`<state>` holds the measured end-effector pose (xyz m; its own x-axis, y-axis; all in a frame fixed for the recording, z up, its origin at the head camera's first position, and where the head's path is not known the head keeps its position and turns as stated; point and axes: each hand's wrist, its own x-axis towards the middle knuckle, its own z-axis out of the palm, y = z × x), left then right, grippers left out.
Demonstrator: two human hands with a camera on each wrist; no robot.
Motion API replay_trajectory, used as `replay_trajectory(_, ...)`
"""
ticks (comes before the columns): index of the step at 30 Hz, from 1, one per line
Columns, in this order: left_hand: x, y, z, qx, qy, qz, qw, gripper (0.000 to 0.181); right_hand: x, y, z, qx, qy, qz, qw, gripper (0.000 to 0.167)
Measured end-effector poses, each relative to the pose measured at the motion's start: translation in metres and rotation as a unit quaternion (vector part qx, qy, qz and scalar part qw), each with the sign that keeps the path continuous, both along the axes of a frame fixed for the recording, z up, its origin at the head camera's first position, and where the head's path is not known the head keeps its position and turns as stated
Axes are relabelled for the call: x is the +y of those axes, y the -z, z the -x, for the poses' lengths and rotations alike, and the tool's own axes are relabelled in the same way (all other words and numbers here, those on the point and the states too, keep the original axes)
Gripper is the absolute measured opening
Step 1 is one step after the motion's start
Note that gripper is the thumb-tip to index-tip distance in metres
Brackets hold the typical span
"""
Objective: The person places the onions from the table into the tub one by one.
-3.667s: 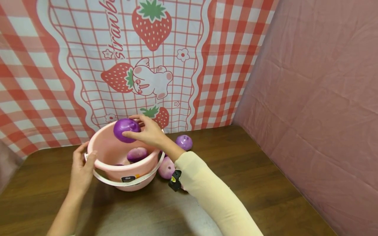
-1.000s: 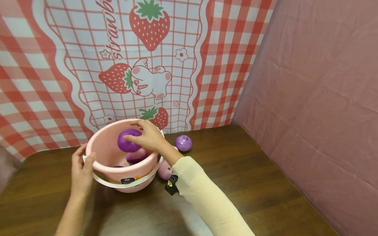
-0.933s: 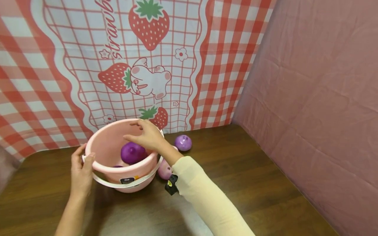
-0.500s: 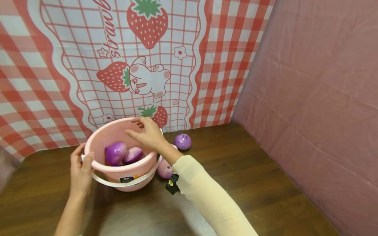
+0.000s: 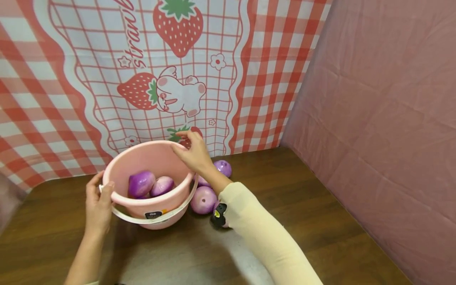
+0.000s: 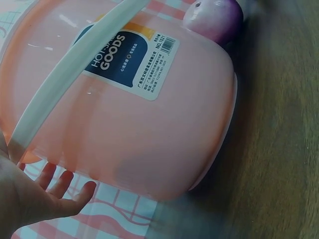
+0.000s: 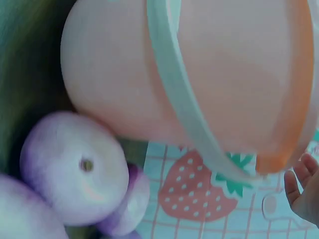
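A pink bucket (image 5: 160,211) with a white handle stands on the table. My left hand (image 5: 97,208) holds its left rim, thumb at the inner side; in the left wrist view the fingers of this hand (image 6: 45,199) are at the bucket's outer wall. Inside the bucket lie a deep purple onion (image 5: 141,183) and a paler purple onion (image 5: 162,186); more purple shows under the first. Over the right rim hovers my right hand (image 5: 196,154), fingers loosely bent and nothing between them. In the right wrist view this hand (image 7: 305,191) shows beside the rim.
Several purple onions sit on the table right of the bucket, one close to its wall (image 5: 204,200) and another farther back (image 5: 223,168). A black wrist camera (image 5: 219,215) partly covers one. A strawberry-print cloth (image 5: 267,79) hangs behind, a pink cloth (image 5: 384,118) at right.
My right hand let go of the deep purple onion, which dropped into the bucket and rolled left. The hand then moved right, out over the rim. My left hand stayed on the rim.
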<state>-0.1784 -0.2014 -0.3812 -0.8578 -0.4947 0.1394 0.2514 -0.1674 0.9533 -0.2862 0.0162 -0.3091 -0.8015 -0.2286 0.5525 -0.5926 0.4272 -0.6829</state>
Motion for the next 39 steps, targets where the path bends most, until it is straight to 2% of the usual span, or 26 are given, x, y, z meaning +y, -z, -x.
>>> replay_trajectory(5, 0.000, -0.001, 0.000, -0.003, 0.000, 0.003, 1.0000, 0.034, 0.018, 0.002, 0.009, -0.019, 0.018, -0.007, 0.9996, 0.037)
replay_trajectory(12, 0.000, 0.000, 0.000, -0.006, 0.001, 0.009, 0.9999, 0.036, 0.043, 0.011, 0.015, -0.055, 0.035, -0.030, 0.9974, 0.039)
replay_trajectory(22, -0.001, 0.000, -0.001, -0.002, 0.005, 0.008, 1.0000, 0.036, 0.073, 0.033, 0.021, -0.055, 0.061, -0.054, 0.9952, 0.036)
replay_trajectory(31, -0.001, -0.001, -0.001, -0.008, 0.009, 0.014, 0.9998, 0.036, 0.094, 0.051, 0.024, -0.083, 0.087, -0.070, 0.9903, 0.040)
replay_trajectory(39, 0.000, -0.001, -0.002, -0.005, 0.013, 0.010, 0.9999, 0.036, 0.111, 0.071, 0.027, -0.117, 0.116, -0.088, 0.9823, 0.042)
